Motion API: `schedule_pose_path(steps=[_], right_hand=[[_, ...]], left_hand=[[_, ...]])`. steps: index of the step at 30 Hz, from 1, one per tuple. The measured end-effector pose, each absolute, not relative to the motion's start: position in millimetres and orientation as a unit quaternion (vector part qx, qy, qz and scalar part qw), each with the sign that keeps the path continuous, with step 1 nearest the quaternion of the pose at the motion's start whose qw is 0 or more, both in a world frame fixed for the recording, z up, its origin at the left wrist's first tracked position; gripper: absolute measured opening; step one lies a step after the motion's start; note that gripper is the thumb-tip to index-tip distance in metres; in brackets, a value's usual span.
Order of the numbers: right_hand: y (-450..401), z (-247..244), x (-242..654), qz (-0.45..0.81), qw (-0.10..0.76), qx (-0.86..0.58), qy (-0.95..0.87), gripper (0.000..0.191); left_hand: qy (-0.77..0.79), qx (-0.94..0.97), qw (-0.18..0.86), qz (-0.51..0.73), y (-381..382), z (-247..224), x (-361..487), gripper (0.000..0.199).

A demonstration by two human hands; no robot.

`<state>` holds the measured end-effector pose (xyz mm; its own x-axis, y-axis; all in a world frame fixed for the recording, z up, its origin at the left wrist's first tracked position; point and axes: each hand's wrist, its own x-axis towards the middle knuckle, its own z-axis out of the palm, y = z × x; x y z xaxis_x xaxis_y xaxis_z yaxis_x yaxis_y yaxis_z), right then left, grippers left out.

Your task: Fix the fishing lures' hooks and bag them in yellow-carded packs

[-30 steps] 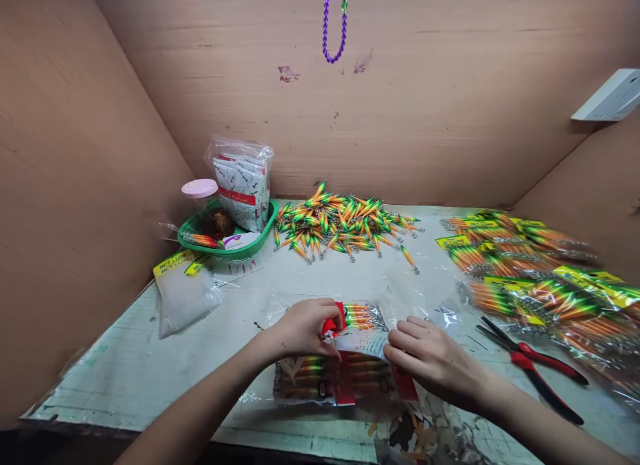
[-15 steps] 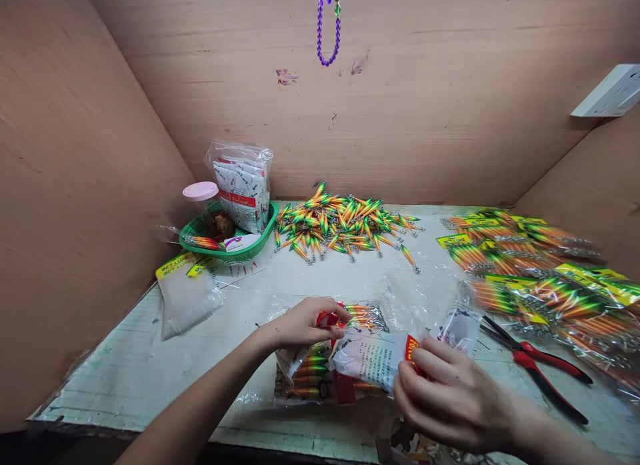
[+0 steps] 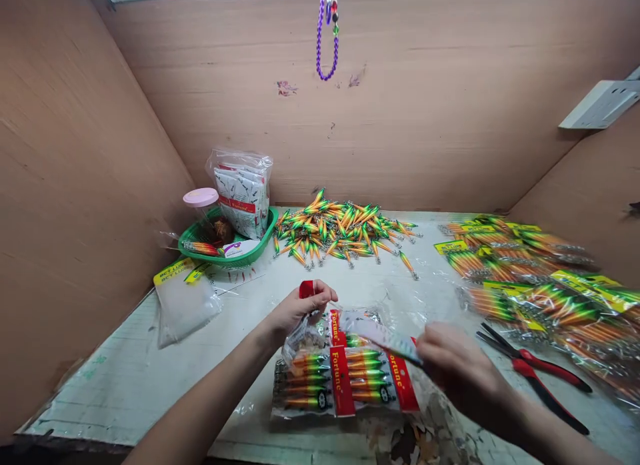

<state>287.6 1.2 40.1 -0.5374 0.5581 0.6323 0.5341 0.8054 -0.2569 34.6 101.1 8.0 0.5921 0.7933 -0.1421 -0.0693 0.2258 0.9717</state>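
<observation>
Left hand (image 3: 304, 306): fingers curled and pressed together, apparently pinching the neck of a crumpled clear bag (image 3: 299, 338), with a red strip (image 3: 307, 289) standing above the knuckles. Right hand (image 3: 453, 358): fingers folded in a loose fist on the near end of a white printed packet (image 3: 377, 333), which slopes up from them toward the left fingers; owing to motion blur, the exact contact cannot be told. Both pieces are probably light, limp and slippery, creasing under slight pressure; a flat pinch near a corner or along a sealed edge would likely hold better than a grip on the loose middle. Just below the left fingers and beside the right lie clear packs of lures (image 3: 367, 373) with red bands (image 3: 342, 381), presumably heavier and lumpy; they are best taken at the bands, away from the metal ends, which could snag the film. Beyond the right wrist rest red-handled pliers (image 3: 524, 367); farther out from both hands, loose lures (image 3: 345, 225) form a heap
</observation>
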Motion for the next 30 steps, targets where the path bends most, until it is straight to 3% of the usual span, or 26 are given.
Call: schedule_pose_path(steps=[3,7,12,18,21,26,30], right_hand=[[22,39,298,0.186,0.440,-0.438,-0.761,0.006],[61,54,304,0.329,0.485,-0.510,-0.630,0.035],[137,69,303,0.315,0.497,-0.521,-0.619,0.047],[219,83,312,0.312,0.529,-0.527,-0.587,0.026],[220,92,313,0.368,0.519,-0.482,-0.603,0.028],[197,96,301,0.452,0.488,-0.412,-0.622,0.057],[191,92,297,0.474,0.467,-0.408,-0.625,0.063]], left_hand=[[0.331,0.514,0.713,0.344,106,9,39,0.047],[0.337,0.522,0.681,0.388,117,24,47,0.055],[0.376,0.523,0.576,0.504,153,48,64,0.030],[0.375,0.462,0.504,0.626,206,72,58,0.036],[0.371,0.455,0.545,0.598,210,75,47,0.041],[0.362,0.460,0.670,0.457,193,63,58,0.030],[0.366,0.440,0.693,0.439,189,53,71,0.029]])
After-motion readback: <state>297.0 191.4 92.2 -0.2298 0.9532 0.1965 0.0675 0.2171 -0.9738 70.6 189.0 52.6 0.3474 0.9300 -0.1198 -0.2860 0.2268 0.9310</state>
